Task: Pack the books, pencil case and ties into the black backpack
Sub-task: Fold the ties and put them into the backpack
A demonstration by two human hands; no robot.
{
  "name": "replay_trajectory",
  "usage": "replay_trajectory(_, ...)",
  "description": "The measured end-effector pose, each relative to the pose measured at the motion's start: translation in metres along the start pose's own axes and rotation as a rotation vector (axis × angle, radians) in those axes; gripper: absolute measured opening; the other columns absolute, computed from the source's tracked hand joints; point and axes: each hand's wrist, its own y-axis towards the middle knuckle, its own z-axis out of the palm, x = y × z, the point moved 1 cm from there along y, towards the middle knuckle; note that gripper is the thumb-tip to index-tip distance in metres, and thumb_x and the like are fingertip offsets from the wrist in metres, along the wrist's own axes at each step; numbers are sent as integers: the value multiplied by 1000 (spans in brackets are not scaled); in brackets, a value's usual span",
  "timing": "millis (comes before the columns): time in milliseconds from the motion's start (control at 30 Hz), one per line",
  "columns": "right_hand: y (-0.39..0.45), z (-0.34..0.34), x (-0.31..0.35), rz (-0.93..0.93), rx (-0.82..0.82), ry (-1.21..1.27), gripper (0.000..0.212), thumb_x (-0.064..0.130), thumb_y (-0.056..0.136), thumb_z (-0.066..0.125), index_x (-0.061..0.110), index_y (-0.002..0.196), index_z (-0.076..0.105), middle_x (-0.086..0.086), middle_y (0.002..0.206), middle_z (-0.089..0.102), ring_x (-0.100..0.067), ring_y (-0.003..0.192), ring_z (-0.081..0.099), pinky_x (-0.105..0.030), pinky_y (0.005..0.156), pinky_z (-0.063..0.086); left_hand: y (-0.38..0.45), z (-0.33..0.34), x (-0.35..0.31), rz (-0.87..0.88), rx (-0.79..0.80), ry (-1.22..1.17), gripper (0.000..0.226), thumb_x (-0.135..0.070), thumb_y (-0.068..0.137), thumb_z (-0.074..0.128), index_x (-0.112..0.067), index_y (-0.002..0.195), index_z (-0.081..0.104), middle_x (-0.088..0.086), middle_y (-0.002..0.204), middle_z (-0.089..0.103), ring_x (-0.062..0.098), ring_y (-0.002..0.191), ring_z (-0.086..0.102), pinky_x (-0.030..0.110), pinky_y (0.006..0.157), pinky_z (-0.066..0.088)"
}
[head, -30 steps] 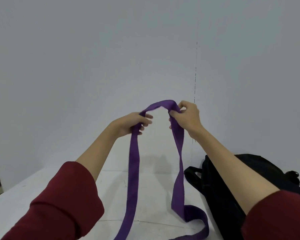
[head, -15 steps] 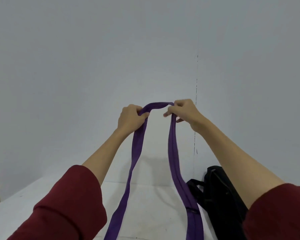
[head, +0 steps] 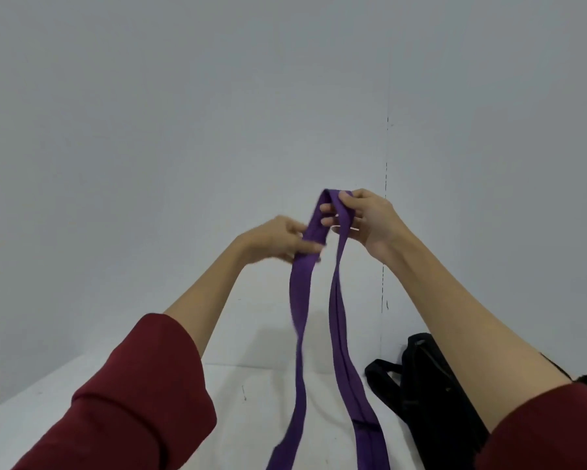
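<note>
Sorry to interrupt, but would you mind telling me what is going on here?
A person in red sleeves is holding a purple tie up in the air, folded over at the top. The right hand pinches the fold, while the left hand touches one hanging strand just below. Both strands trail down to the white table. The black backpack lies on the table to the right, and the tie is not in it yet.

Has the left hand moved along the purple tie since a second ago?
Yes. The left hand has slid down the purple tie, now lower than the right hand pinching the fold, nearer the white table.
</note>
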Motion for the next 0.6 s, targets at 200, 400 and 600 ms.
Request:
replay_trajectory(200,-1,-5,2,-15,1,20,18,10,95,52,12,78,48,-13,99,73,-31,84,71,-34,69,57,18,2,30,-122,-361,220,18,-18,87,64,-2,92,69,11,83,69,21,73,68,20,55,56)
replay_trajectory(400,5,4,4,-60,-81,-270,15,12,86,68,4,75,61,-13,79,68,-24,69,65,-30,61,56,19,-23,-24,126,-610,-91,20,-21,91,61,-4,83,69,5,71,65,10,57,63,19,48,52)
replay_trajectory(600,13,17,-12,13,-146,-375,16,16,84,69,3,78,63,-6,78,63,-16,65,58,-23,61,49,18,-1,-29,158,-492,-132,22,-16,90,57,-10,71,66,5,70,68,11,57,67,22,53,53)
